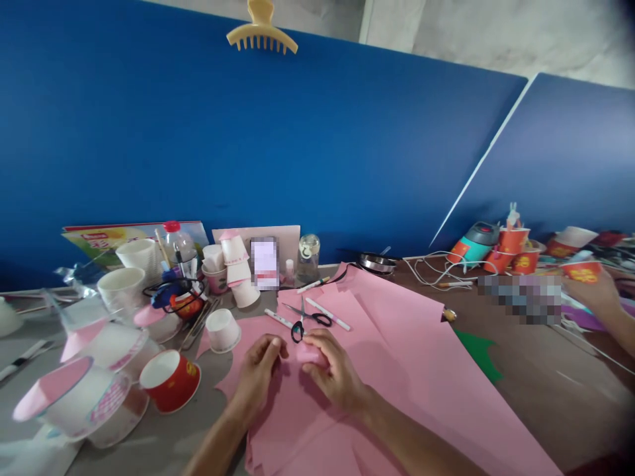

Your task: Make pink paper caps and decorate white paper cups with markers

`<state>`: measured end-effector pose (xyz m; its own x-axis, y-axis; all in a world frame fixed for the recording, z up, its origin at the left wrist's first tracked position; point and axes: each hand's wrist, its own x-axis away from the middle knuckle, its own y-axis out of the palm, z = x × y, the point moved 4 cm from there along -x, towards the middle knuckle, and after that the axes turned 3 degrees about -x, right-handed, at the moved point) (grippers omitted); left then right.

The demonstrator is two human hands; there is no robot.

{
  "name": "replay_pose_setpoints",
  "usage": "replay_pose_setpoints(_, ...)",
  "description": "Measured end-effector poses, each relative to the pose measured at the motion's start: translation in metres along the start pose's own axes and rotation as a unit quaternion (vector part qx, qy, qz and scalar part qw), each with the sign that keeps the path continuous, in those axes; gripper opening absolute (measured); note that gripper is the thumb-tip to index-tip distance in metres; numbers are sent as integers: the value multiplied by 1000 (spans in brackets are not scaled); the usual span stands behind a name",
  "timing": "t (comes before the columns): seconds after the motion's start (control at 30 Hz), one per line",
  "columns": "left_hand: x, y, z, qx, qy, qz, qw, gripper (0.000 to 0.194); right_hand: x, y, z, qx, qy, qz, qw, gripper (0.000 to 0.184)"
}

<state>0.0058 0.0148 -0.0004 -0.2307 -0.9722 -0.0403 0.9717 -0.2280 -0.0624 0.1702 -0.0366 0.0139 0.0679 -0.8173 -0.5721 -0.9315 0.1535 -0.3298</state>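
Note:
Over a stack of large pink paper sheets (411, 357), my right hand (337, 377) grips a small curled piece of pink paper (310, 356) between thumb and fingers. My left hand (260, 367) is just left of it, its fingers curled in and the thumb against the index finger; what it holds, if anything, is hidden. Scissors (307, 317) with black handles lie partly open on the paper just beyond my right hand. White markers (327, 314) rest beside them. A small white paper cup (223, 330) stands to the left of the sheets.
At left are a red paper cup (170, 380) and several white cups with pink paper parts (74, 396). Behind stand a phone (265, 263) and a glass jar (309, 258). Another person's hand (592, 287) holds a red cup at right, near white cables (426, 271).

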Motion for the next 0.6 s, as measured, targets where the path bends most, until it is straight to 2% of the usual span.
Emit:
replay_pose_setpoints(0.03, -1, -9, 8, -64, 66, 68, 993, 28, -1, -2, 1, -3, 10, 15, 1000, 28)
replay_pose_setpoints(0.07, 0, -17, 16, -127, 136, 133, 973, 22, -1, -4, 2, -6, 17, 28, 999, 27)
replay_pose_setpoints(0.13, 3, -32, 30, -228, 255, 240, 909, 26, -2, -6, 3, -13, 25, 46, 999, 24)
replay_pose_setpoints(0.2, 3, -43, 36, -306, 303, 307, 849, 44, -2, -7, 4, -17, 25, 52, 998, 25)
replay_pose_setpoints(0.27, -1, -50, 34, -353, 295, 328, 826, 57, -2, -6, 4, -16, 25, 50, 998, 26)
replay_pose_setpoints(0.4, -15, -60, 20, -358, 233, 337, 839, 74, -3, -6, 2, -20, 21, 51, 998, 26)
replay_pose_setpoints(0.6, -28, -73, 1, -266, 119, 374, 881, 82, -4, -8, 2, -29, 20, 58, 998, 24)
